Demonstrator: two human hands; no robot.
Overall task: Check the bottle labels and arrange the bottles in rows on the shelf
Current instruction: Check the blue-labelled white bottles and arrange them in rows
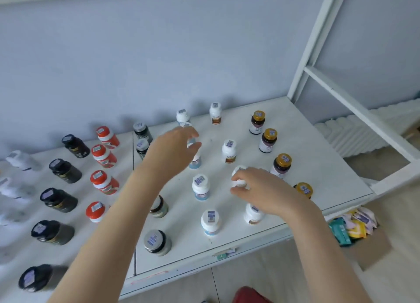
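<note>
Pinching the cap of a blue-label bottle (195,160) with the left grip (175,143), fingers curled over the top from the left. Standing upright on the white shelf (302,139), toward the back middle, long axis vertical, cap up, body showing just below and right of the grip.

Grasping a white bottle (238,177) with the right grip (259,189), fingers and thumb wrapped round it at the grip's left end, near the shelf's middle. Only the white top showing, the rest hidden behind the fingers; cannot tell tilt, axis, or whether touching the shelf. Well apart from the blue-label bottle, to its right and nearer the front.

Surrounded by upright bottles in front-to-back rows, caps up with barcode stickers: black bottles (64,171) and red-capped bottles (103,182) to the left, gold-capped bottles (268,140) to the right, more white-capped ones (200,186) between the arms. Two grey-lidded jars (156,242) near the front edge, beside the left forearm. Cardboard box (368,248) of coloured packets on the floor, below the shelf's right corner.
</note>
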